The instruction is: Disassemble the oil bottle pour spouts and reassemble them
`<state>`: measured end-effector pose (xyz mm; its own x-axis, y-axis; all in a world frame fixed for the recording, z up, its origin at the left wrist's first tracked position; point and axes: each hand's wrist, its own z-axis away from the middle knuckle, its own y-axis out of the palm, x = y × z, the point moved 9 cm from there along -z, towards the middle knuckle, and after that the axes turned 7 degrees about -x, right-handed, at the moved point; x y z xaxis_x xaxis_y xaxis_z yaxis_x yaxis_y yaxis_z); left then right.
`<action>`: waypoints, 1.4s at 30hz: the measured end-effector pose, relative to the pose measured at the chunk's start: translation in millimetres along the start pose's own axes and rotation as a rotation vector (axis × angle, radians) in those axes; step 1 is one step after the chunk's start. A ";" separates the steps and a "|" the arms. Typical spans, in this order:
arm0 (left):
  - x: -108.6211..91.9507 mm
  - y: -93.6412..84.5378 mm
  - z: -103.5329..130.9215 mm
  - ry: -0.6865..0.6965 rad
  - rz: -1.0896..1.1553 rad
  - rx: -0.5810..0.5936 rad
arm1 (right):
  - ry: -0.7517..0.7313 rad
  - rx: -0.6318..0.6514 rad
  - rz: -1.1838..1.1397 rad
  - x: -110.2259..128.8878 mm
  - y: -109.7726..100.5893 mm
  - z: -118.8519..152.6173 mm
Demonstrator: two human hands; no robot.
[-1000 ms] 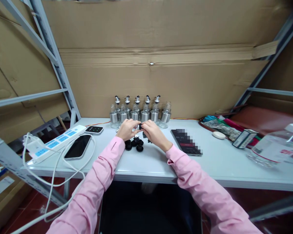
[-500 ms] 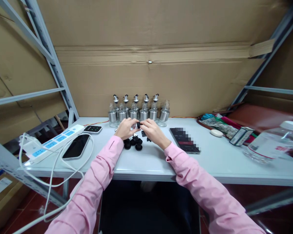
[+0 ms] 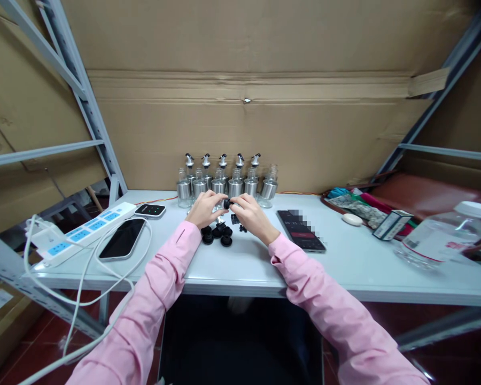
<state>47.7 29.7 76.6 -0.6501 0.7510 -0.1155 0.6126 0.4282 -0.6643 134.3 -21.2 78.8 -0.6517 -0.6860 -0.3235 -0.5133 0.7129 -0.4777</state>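
Note:
My left hand [image 3: 203, 209] and my right hand [image 3: 253, 215] meet over the middle of the table. Between their fingertips is a small round black stopper [image 3: 226, 203], pinched from both sides; its finer shape is too small to make out. Just below my hands lies a loose heap of black stoppers [image 3: 225, 240]. Smaller black pieces [image 3: 243, 228] are scattered under my right hand, partly covered by it. Behind stand several glass bottles with metal sleeves [image 3: 235, 188], open at the neck. In the back row, bottles carry silver pourer tops with black levers [image 3: 223, 160].
A phone [image 3: 300, 231] lies right of my hands. Further right are a white oval object [image 3: 352, 219], a small box [image 3: 392, 224] and a plastic bottle [image 3: 444, 235]. At left, a power strip [image 3: 86, 233], another phone [image 3: 123, 239] and white cables crowd the table [image 3: 240, 270].
The view has shifted slightly. Both hands stay together, with the black stopper turned a little between the fingertips. Things on the table keep their places.

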 end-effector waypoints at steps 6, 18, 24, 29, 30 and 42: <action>-1.8 2.6 2.1 -0.021 0.043 0.020 | 0.043 -0.033 -0.039 -3.3 -4.1 0.7; -18.1 -5.7 6.2 0.106 -0.072 -0.178 | 0.798 -0.077 -0.569 -58.9 11.6 25.9; -14.0 3.7 4.9 0.089 -0.131 -0.062 | 0.923 0.062 -0.740 -62.0 35.8 33.8; -12.0 6.4 3.7 0.049 -0.137 0.014 | 0.929 0.080 -0.884 -63.2 43.4 35.6; -11.7 6.4 3.3 0.046 -0.130 0.023 | 0.912 0.074 -0.869 -63.6 42.2 35.1; 41.5 -16.7 8.3 -0.244 -0.048 -0.168 | 1.051 -0.232 -0.885 -88.0 23.3 45.0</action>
<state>6.9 49.5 76.8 -0.7568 0.5934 -0.2743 0.6308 0.5529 -0.5444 204.8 49.3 59.3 -0.1221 -0.5609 0.8189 -0.9829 0.1830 -0.0212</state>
